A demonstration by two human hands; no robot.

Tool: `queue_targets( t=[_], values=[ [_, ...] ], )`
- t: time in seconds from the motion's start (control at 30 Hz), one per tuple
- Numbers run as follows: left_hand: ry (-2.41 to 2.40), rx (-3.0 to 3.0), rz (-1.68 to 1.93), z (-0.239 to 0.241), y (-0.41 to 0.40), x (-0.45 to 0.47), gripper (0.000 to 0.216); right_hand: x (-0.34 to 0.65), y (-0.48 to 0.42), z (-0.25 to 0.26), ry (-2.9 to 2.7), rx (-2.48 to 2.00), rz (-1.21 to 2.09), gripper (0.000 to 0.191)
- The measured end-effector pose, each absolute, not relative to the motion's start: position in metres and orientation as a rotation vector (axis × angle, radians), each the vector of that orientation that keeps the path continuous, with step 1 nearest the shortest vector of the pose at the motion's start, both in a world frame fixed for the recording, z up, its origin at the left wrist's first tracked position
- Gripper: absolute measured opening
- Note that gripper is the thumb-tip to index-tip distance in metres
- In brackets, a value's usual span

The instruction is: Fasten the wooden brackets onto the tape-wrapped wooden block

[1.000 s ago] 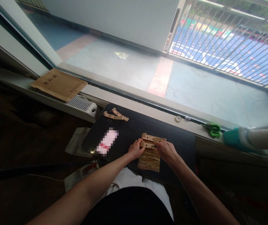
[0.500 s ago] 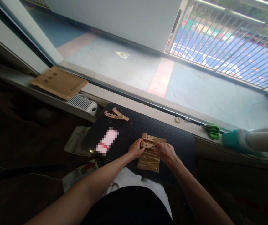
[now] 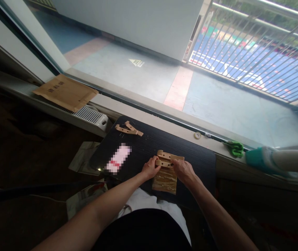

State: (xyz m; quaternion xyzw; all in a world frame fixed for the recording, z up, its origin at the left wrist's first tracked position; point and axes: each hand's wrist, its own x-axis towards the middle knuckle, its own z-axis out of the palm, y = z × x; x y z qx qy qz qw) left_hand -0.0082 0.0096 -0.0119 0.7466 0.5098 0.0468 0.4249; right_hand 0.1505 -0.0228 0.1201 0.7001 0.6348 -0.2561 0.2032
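Observation:
A tan strip with dark round holes (image 3: 164, 163) lies across a board wrapped in shiny brown tape (image 3: 164, 181). My left hand (image 3: 150, 168) is closed on the strip's left end. At its right end, my right hand (image 3: 182, 169) is closed in a pinch; a small dark bit shows at the fingertips, too small to name. Just beyond, a second tan strip (image 3: 168, 156) rests along the board's far edge. More tan strips (image 3: 129, 129), set in a V shape, lie at the table's far left with thin pins or threads beside them.
The black table (image 3: 196, 153) stands against a window sill. A blurred pink item (image 3: 119, 157) lies on its left part. Along the sill are a tape roll (image 3: 197, 135), a green cloth (image 3: 235, 149) and a teal container (image 3: 258, 158). A brown envelope (image 3: 67, 92) covers part of a radiator (image 3: 91, 115).
Both hands stay at the same strip, with only slight finger movement at the right hand. The whole view has shifted a little.

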Motion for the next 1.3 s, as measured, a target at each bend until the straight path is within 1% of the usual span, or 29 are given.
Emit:
queue_targets(
  t=[0.2,0.5,0.8,1.0,1.13,1.3],
  values=[
    [1.274,1.876,0.115,-0.013,0.01,-0.009,0.024,0.151,-0.024,0.119,1.72,1.974,-0.707,0.026],
    [1.28,1.864,0.089,-0.009,0.01,-0.009,0.025,0.149,-0.023,0.124,1.814,1.873,-0.765,0.021],
    [1.273,1.856,0.082,-0.008,0.01,-0.009,0.025,0.157,-0.022,0.114,1.759,1.966,-0.762,0.028],
    [1.276,1.858,0.085,-0.007,0.011,-0.01,0.024,0.153,-0.021,0.121,1.751,1.98,-0.725,0.026],
    [1.27,1.862,0.095,-0.008,0.01,-0.01,0.024,0.154,-0.021,0.126,1.811,1.941,-0.727,0.028],
    [1.269,1.861,0.096,-0.009,0.01,-0.01,0.024,0.157,-0.021,0.121,1.815,1.93,-0.74,0.03]
  ],
)
